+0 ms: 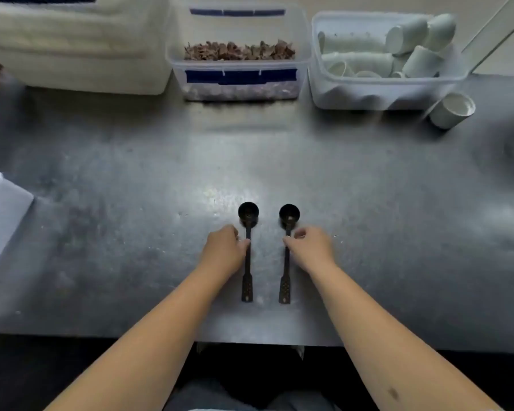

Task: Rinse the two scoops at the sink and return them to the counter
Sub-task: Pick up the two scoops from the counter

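Two black long-handled scoops lie side by side on the steel counter (pixel 131 173), bowls pointing away from me. The left scoop (pixel 247 280) has my left hand (pixel 224 252) at its thin stem, fingertips pinched on it just below the bowl. My right hand (pixel 310 247) pinches the stem of the right scoop (pixel 285 284) in the same way. Both scoops still rest flat on the counter. No sink is in view.
At the back stand a large white tub (pixel 72 48), two stacked clear boxes (pixel 238 69) holding brown pieces, and a clear bin (pixel 368 93) of white cups. One white cup (pixel 451 111) lies on its side at right. A white container (pixel 0 215) sits at the left edge.
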Demonstrator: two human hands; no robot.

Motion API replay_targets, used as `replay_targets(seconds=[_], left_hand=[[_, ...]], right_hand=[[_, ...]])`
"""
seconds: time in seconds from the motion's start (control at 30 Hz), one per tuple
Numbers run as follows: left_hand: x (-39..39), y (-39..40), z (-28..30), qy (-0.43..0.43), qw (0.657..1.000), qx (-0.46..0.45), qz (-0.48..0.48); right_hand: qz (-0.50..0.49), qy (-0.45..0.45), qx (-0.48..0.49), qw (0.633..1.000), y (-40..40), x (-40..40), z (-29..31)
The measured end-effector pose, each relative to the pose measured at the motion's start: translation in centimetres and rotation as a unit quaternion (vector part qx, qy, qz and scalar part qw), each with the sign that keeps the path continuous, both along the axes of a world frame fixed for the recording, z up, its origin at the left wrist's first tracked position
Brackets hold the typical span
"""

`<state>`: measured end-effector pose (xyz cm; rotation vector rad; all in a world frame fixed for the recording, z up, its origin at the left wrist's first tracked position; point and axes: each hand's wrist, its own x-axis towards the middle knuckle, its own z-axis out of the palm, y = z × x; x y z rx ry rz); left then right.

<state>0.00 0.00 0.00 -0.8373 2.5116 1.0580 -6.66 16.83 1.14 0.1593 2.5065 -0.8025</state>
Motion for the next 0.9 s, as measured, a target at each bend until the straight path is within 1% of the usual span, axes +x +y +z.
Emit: replay_targets(seconds=[0.07,0.13,0.27,0.37,0.43,0.5,0.6,0.73,0.8,0.9], left_hand=[[-0.7,0.1,-0.3,0.017,0.999,-0.024,0.028],[-1.0,0.3,-0.6,0.011,0.999,-0.043,0.03],[-1.4,0.2,-0.8,-0.009,0.999,-0.032,0.028],[-1.8,0.0,-0.7,-0.017,0.999,0.016,0.037],[-1.9,-0.3,-0.6,-0.023,0.997,0.06,0.041],[-1.7,-0.6,-0.2,-0.021,0.992,0.114,0.052],[-0.2,-0.7,1.5,-0.003,0.979,0.184,0.085],[3.8,0.1,4.7,0.004,0.964,0.235,0.124],[6.3,1.1,6.0,0.018,0.955,0.248,0.164],[10.6,3.1,7.9,0.048,0.942,0.246,0.224]], right_hand=[[-0.044,0.001,-0.017,0.999,-0.4,-0.4,-0.7],[-0.04,0.0,-0.003,0.999,-0.5,-0.5,-1.2],[-0.006,-0.004,0.018,1.0,0.0,-0.6,-1.8],[0.006,-0.006,0.003,1.0,0.3,-0.6,-1.9],[0.01,-0.029,-0.037,0.999,0.4,-0.2,-1.7],[-0.01,-0.059,-0.097,0.993,0.8,0.5,-1.4],[-0.033,-0.08,-0.153,0.984,1.7,1.6,0.0],[-0.059,-0.125,-0.256,0.957,2.6,3.1,2.3],[-0.038,-0.142,-0.285,0.947,2.7,4.1,3.5],[0.043,-0.146,-0.285,0.946,2.5,5.7,5.1]])
